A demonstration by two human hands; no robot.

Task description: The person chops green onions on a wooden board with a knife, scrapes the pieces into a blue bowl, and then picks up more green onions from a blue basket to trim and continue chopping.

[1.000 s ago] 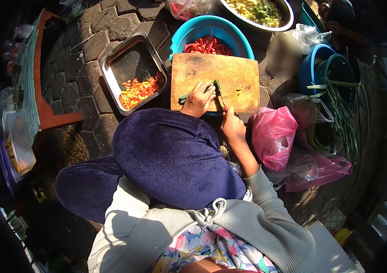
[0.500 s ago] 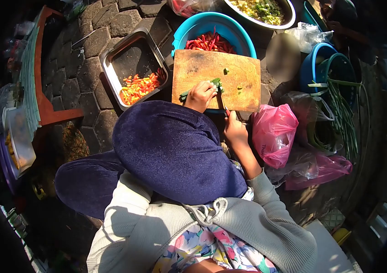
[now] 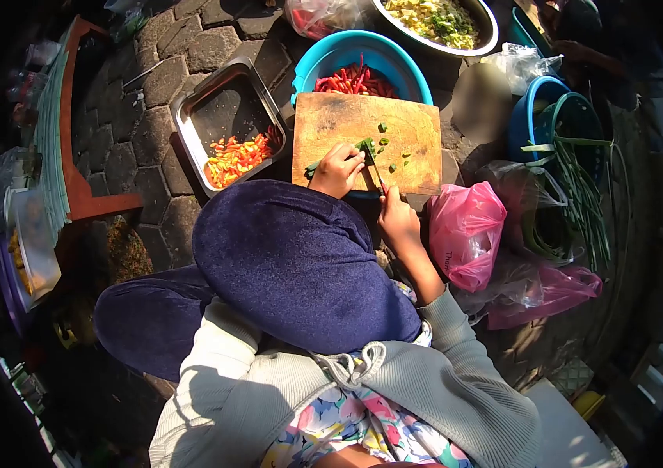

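A wooden cutting board (image 3: 409,140) lies across the near side of a blue basin (image 3: 411,62) holding red chilies (image 3: 351,82). On the board, my left hand (image 3: 336,171) is closed around green onion stalks (image 3: 367,147), whose dark ends stick out on both sides of it. My right hand (image 3: 399,222) grips a knife (image 3: 379,178) by its handle, with the blade against the stalks just right of my left fingers. Several small cut green pieces (image 3: 383,142) are scattered on the board to the right and beyond the blade.
Left of the board, a metal tray (image 3: 226,90) holds cut orange-red chilies (image 3: 241,160). A bowl of chopped vegetables (image 3: 437,22) stands at the back. To the right are a pink plastic bag (image 3: 468,234), long green stalks (image 3: 581,203) and blue tubs (image 3: 530,109). Another person's arm (image 3: 593,58) shows at upper right.
More cut green pieces lie on the board. My left hand has shifted slightly along the stalks, and the knife stays beside it. The view has moved a little.
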